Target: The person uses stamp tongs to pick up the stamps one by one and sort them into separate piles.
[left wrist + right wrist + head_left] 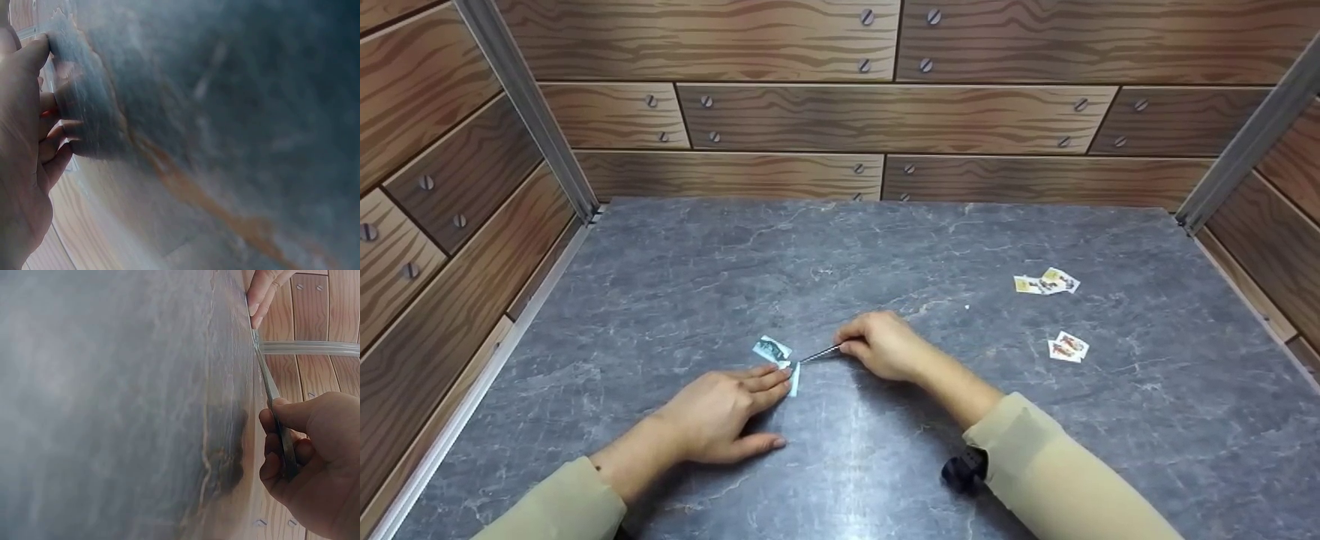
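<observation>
My right hand pinches slim metal tweezers between thumb and fingers. The tips of the tweezers reach down to small light-blue printed paper pieces on the tabletop, beside the left fingertips. My left hand lies with its fingers stretched out, and the fingertips press on the lower blue piece, partly covering it. Another blue piece with a dark picture lies just above, close to the fingertips. A tiny white bit shows between the two pieces. In the left wrist view, the left hand touches the table, but the paper is hardly visible.
Overlapping yellow-and-white printed pieces lie at the right of the grey marbled table. Nearer are two overlapping white pieces with reddish figures. A white speck lies mid-table. Wood-patterned walls enclose the back and sides.
</observation>
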`<state>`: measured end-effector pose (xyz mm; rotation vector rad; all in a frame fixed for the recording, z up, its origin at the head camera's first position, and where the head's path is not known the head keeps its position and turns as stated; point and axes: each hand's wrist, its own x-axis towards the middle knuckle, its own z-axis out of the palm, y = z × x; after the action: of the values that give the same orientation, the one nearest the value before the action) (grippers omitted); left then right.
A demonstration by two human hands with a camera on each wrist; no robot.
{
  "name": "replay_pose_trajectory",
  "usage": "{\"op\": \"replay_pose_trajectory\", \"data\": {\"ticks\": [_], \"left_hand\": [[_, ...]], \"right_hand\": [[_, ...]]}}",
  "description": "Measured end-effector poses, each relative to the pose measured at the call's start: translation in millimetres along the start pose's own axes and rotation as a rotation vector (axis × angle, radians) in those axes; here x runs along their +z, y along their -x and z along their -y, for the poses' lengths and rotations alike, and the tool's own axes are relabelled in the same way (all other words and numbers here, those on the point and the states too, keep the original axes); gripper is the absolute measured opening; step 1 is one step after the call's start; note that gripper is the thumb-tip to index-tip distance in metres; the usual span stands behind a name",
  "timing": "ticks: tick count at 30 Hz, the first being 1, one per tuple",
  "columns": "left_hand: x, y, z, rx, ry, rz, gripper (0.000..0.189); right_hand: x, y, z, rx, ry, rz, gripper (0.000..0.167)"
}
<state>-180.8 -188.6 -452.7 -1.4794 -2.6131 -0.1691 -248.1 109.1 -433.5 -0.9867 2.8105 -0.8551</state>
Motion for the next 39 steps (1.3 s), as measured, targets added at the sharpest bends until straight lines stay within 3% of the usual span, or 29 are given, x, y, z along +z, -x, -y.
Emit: {"op": "replay_pose_trajectory", "data": {"ticks": [12,17,27,33,39], "left_hand": [[0.1,0.5,0.1,-0.007,0.015,0.005,0.074],[0.2,1.1,0.7,-0.015,0.018,0.003,0.076],[0.1,1.2,0.8,-0.107,-0.016,-0.007,0.095],[0.8,0.0,3.0,-0.209,-0.014,0.055,0.110],[-0.8,-4.1,6.1,-0.228,0.002,0.119,0.114]], "right_hand": [[4.0,0.3,-2.8,-0.032,0.020,-0.047,0.010],[3.8,1.3,-4.4,-0.009,0.013,-0.039,0.010],[-2.6,8.5,-10.8,0.043,0.010,-0.039,0.011],[-5.4,13.3,-14.2,0.023,0.011,-0.037,0.010],[-8.2,16.6,-14.7,-0.003,0.023,-0.023,0.011]]}}
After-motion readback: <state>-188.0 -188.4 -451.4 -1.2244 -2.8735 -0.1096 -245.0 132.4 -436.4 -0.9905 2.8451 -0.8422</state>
